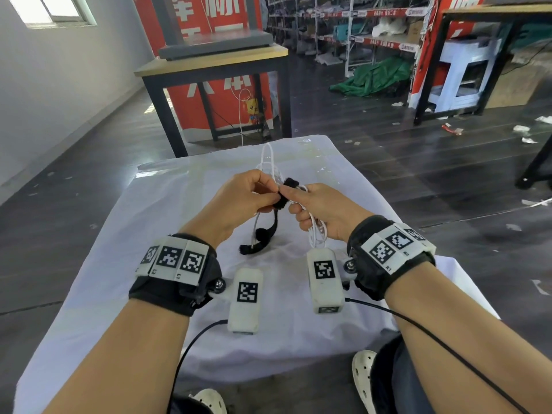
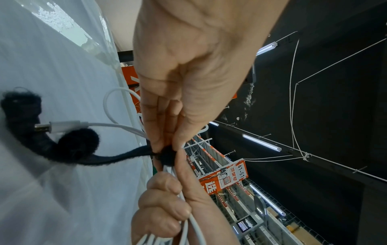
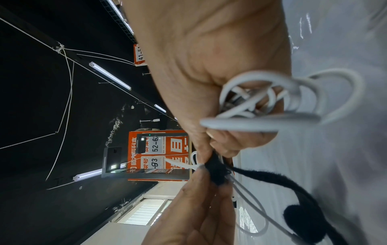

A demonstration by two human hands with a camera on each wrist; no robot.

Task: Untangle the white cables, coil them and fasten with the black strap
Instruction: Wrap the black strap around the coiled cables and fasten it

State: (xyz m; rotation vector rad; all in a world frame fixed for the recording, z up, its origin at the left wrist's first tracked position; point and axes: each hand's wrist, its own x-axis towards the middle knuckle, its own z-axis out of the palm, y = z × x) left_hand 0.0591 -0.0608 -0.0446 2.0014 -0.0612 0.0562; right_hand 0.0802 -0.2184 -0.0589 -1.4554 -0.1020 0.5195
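My left hand pinches the black strap between thumb and fingertips, right where it wraps the bundle of white cables. Below that grip the strap's loose tail hangs down and curls onto the white-covered tabletop, with a cable plug dangling just beside the tail. Directly right of my left grip, my right hand is curled around the coiled cables, its thumb and forefinger also pinching the strap at the wrap. Cable loops stick out beyond both grips, away from me, and more loops hang under my right palm. Both hands are held above the tabletop, touching each other at the strap.
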